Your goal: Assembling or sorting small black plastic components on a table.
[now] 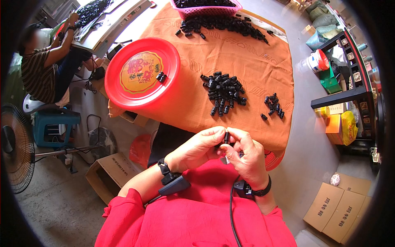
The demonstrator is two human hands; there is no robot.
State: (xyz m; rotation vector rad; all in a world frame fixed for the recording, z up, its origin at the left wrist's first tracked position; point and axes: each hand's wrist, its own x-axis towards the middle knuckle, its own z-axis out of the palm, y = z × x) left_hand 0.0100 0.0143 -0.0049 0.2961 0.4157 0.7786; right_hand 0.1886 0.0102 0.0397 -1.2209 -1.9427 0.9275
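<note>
Red cloth of our top (197,210) lies nearest, and above it our two hands meet by the near edge of the table (263,78). Our left hand (199,144) reaches in from the lower left, wrist strapped, thumb stretched out and fingers curled under; our right hand (249,158) leans in from the right, thumb and forefinger bent. Both are closed in, fingertips together, pinching a small black part (226,138) that stands roughly upright between them.

From left to right, we have a round red tray (170,61) at the table's left edge with two black pieces (161,77) on it, then a pink basket (205,12) of black pieces at the far edge, loose ones (230,28) strewn before it. A pile (224,92) lies just beyond our hands, and a smaller cluster (273,106) sits near the right edge.

Our fingers hide the held part's lower end, and we cannot make out the pale, shiny bit below it. The basket's far side is cut off.
</note>
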